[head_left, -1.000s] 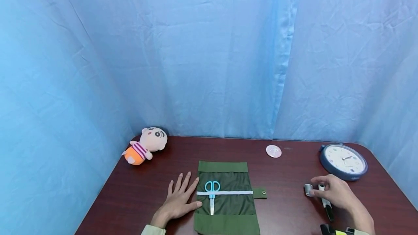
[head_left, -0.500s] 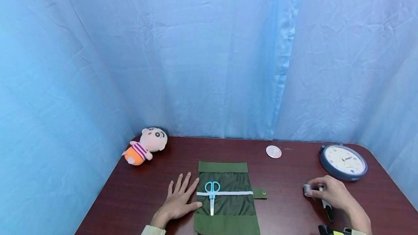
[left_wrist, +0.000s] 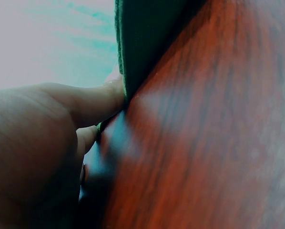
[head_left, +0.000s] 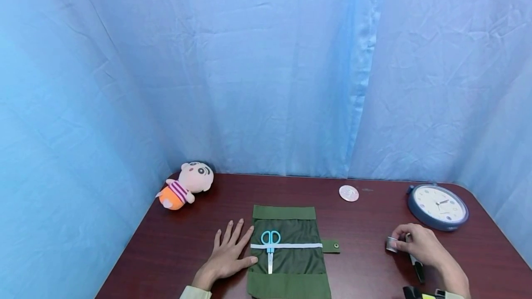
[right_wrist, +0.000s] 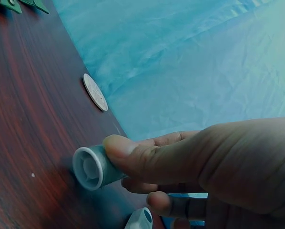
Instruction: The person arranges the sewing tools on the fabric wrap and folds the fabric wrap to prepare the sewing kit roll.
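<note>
My right hand pinches a small grey thread spool between thumb and fingers. In the right wrist view the pale hollow end of the spool faces out past the thumb. Beneath this hand lies a slim white-and-black tool, partly hidden by it. My left hand rests with fingers spread on the table, its thumb on the left edge of an unrolled green cloth pouch. Light-blue scissors sit under the white elastic strap across the pouch.
A blue-rimmed clock lies at the back right of the dark wooden table. Toward the back there is a round pale disc. A plush doll lies at the back left. Blue curtains surround the table.
My right fingers have closed onto the spool, which is now tilted and shifted slightly left. The left hand, pouch and scissors keep their places.
</note>
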A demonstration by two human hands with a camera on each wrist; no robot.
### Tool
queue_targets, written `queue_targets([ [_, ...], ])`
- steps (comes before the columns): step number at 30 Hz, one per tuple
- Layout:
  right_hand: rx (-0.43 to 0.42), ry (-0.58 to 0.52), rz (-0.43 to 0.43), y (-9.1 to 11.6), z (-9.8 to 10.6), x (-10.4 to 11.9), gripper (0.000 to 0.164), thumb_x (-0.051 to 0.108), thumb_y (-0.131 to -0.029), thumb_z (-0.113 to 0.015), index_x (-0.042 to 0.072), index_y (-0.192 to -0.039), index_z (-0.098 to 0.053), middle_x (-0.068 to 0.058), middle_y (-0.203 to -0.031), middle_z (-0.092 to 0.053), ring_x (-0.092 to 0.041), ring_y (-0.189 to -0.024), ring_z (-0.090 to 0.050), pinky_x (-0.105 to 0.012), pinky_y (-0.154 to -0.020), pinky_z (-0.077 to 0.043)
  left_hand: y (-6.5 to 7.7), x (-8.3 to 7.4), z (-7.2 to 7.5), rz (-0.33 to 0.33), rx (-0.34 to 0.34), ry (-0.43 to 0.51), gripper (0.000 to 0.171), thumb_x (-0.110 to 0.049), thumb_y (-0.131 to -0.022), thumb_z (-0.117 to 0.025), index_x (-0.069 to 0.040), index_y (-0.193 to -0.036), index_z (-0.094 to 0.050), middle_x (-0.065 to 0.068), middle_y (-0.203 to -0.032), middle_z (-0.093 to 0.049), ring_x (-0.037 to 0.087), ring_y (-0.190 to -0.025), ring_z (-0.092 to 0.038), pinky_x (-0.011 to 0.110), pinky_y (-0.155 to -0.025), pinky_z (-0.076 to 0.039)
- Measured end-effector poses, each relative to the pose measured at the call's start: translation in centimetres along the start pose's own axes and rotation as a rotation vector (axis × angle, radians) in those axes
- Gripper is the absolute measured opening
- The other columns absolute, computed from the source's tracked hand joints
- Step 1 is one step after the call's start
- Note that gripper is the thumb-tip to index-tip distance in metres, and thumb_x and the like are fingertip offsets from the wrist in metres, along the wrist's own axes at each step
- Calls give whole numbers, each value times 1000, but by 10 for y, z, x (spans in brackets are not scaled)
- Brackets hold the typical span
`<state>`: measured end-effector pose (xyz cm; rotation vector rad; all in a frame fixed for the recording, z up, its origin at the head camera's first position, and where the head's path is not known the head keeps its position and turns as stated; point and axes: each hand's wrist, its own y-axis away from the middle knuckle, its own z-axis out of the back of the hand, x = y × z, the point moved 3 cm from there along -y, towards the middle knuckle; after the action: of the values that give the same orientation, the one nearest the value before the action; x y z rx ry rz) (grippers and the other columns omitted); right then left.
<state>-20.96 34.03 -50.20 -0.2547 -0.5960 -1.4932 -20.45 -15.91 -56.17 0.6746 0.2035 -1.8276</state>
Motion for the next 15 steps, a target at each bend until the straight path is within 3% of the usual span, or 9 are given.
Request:
queue_targets([
  [8, -8, 17, 5, -1, 0, 3, 6, 16, -92, -71, 16, -87, -73, 4, -79, -66, -6, -67, -49, -23, -62, -39, 0, -1, 1, -1, 9, 5, 86, -70, -91, -52, -28, -160, -26, 11, -171, -7, 43, -157, 3, 72, -118, 1],
  [15, -99, 14, 56, -2, -2, 9, 8, 22, -91, -73, 20, -83, -73, 5, -82, -69, -1, -68, -48, -22, -63, -38, 1, -1, 1, -8, 0, -1, 85, -69, -91, -53, -27, -160, -26, 11, -171, -7, 42, -157, 3, 72, -118, 1],
])
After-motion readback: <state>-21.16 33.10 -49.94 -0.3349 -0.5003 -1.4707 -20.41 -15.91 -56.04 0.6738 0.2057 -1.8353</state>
